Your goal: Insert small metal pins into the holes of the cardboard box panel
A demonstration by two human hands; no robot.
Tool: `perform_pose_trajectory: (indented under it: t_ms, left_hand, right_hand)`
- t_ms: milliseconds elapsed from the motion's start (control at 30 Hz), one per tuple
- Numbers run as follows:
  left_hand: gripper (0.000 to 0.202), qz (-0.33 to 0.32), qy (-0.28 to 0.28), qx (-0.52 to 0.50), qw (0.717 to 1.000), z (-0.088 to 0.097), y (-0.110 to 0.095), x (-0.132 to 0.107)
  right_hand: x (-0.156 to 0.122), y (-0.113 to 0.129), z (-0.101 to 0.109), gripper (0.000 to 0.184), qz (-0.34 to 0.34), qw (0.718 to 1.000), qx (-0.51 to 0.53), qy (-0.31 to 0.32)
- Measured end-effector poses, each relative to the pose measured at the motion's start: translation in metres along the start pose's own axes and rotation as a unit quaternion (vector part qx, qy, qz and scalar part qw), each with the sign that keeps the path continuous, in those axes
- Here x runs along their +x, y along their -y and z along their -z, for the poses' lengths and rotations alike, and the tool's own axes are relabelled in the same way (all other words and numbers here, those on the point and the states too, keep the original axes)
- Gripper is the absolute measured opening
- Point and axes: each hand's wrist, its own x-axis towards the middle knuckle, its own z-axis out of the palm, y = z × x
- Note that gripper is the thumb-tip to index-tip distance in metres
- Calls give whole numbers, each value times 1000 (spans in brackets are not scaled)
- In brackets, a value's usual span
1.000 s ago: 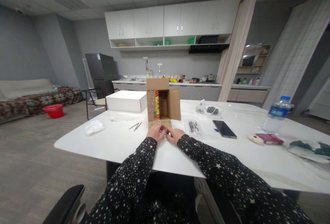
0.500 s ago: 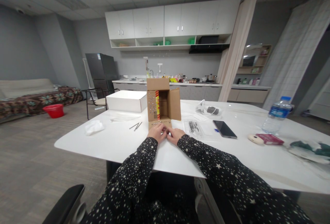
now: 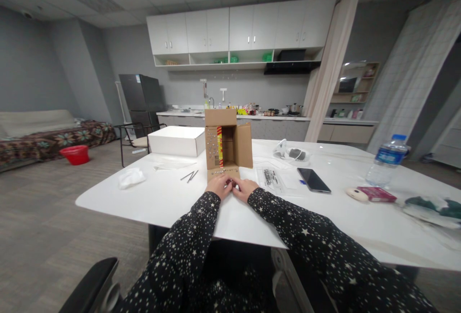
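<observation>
An open cardboard box (image 3: 244, 146) stands on the table, its mouth towards me and its flaps spread. Small shiny dots cover the left flap (image 3: 212, 149), beside a red and yellow strip. More dots line the front flap (image 3: 212, 174), which lies flat. My left hand (image 3: 218, 186) and my right hand (image 3: 245, 189) meet at this flap's near edge. Their fingers are bent and pinched together, fingertips almost touching. Whatever they hold is too small or hidden to make out. To the right lies a clear plastic case (image 3: 272, 178) with small dark and silvery pieces.
A white box (image 3: 176, 140) stands back left. Thin dark sticks (image 3: 192, 176) and a crumpled tissue (image 3: 131, 177) lie left. Rightward are a phone (image 3: 314, 180), a water bottle (image 3: 388, 159), a dark red packet (image 3: 378, 194) and a plastic bag (image 3: 432, 210). A chair armrest (image 3: 91, 282) shows below.
</observation>
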Motion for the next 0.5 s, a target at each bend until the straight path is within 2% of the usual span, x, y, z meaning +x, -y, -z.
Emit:
perform_pose_trajectory:
  t_ms: [500]
  left_hand:
    - [15,39,-40,-18,998,1,-2,0]
  right_hand:
    - [1,-2,-2,34,3,1000,-2,-7]
